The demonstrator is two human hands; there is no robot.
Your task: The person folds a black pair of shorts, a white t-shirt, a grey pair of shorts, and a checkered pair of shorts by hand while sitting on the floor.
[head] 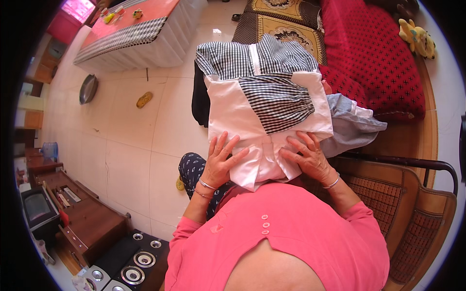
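Note:
A white shirt (226,109) with black-and-white gingham panels lies spread in front of me, its white collar (251,169) pointing toward my body. Both sleeve sections look folded inward over its middle. My left hand (221,157) rests on the white cloth left of the collar, fingers spread. On the collar's right, my right hand (309,154) lies palm down, its fingers also apart. Beneath the shirt's left side shows a black cloth (200,98). A grey garment (349,122) lies to the right of the shirt. What supports the shirt is hidden.
A red patterned cover (378,62) and a plush toy (418,38) are at the upper right. A chair with a woven back (375,196) stands close on my right. On the tiled floor are a metal basin (88,89) and a slipper (144,100). A cloth-covered table (145,40) stands beyond.

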